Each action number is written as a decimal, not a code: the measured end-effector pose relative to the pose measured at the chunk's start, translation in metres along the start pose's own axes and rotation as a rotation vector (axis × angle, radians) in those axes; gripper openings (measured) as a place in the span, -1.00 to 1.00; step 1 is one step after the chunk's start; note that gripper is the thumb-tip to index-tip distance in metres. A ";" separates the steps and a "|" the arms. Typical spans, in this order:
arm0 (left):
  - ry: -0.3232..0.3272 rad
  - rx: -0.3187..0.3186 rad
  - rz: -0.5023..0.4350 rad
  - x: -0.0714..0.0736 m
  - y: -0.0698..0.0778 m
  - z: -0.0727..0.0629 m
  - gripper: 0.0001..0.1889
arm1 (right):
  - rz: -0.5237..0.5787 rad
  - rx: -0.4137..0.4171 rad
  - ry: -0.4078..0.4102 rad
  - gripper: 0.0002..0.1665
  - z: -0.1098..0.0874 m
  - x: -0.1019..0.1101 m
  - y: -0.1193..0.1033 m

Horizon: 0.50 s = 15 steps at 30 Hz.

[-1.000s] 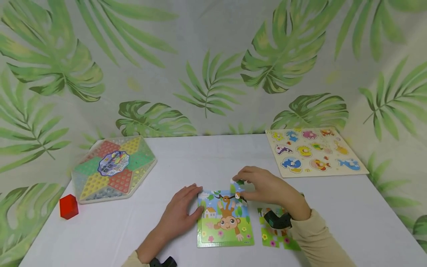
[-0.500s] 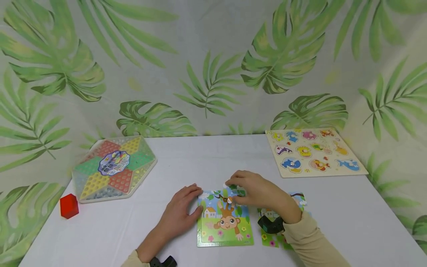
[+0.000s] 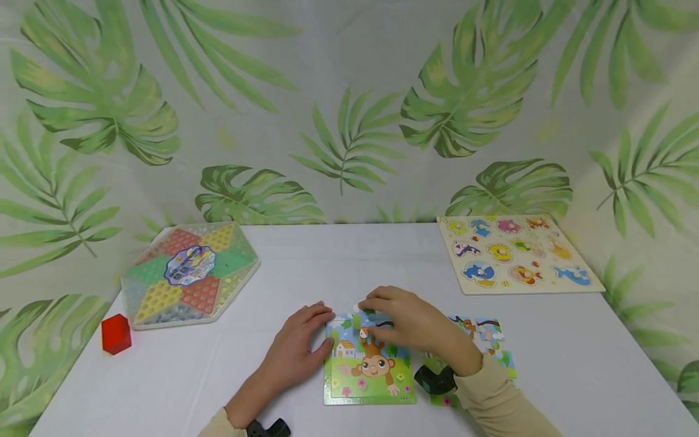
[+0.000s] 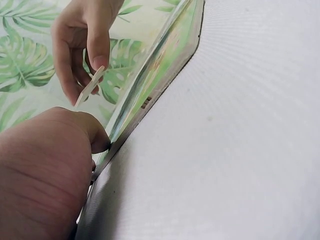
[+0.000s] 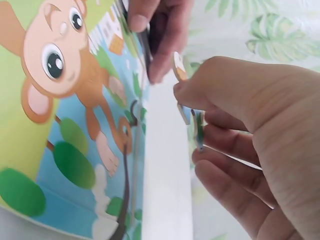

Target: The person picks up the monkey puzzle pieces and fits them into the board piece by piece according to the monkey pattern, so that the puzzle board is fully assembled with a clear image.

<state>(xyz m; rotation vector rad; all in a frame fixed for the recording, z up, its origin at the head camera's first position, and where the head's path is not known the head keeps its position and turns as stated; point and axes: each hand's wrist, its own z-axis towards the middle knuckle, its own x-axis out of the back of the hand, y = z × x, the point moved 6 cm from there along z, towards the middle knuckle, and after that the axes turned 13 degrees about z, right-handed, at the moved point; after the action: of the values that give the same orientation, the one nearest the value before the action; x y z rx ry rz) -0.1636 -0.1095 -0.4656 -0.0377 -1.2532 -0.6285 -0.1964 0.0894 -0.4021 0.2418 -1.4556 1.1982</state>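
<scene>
A puzzle piece (image 5: 179, 69) is pinched between the thumb and fingers of my right hand (image 3: 406, 318), above the upper part of the monkey puzzle board (image 3: 374, 385). In the left wrist view the puzzle piece (image 4: 89, 90) appears edge-on, tilted and apart from the board. My left hand (image 3: 297, 340) rests at the board's left side, its fingers reaching along to the upper left corner. Its thumb touches the board's edge in the left wrist view. Right of the board lie loose puzzle pieces (image 3: 494, 340), partly hidden by the right wrist and its black camera.
A hexagonal board game (image 3: 191, 273) lies at the left back, with a red block (image 3: 116, 334) next to it. At the right back is a wooden animal peg puzzle (image 3: 519, 258). A leaf-patterned cloth (image 3: 349, 152) hangs behind the white table.
My right hand has moved left over the board's upper part with the puzzle piece, uncovering more of the loose pieces on the right. The left hand stays in place.
</scene>
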 end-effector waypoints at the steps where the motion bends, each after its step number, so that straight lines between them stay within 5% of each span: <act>1: -0.001 -0.001 0.001 0.000 0.000 0.000 -0.55 | -0.002 0.001 0.003 -0.53 0.000 -0.001 -0.001; 15: 0.003 -0.003 0.000 -0.001 0.000 0.000 -0.55 | 0.016 -0.012 -0.018 -0.59 0.006 -0.021 -0.002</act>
<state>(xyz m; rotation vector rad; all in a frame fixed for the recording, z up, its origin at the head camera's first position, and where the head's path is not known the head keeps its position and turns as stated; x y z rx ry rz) -0.1640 -0.1095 -0.4662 -0.0395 -1.2491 -0.6304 -0.1924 0.0738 -0.4175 0.2342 -1.4822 1.2025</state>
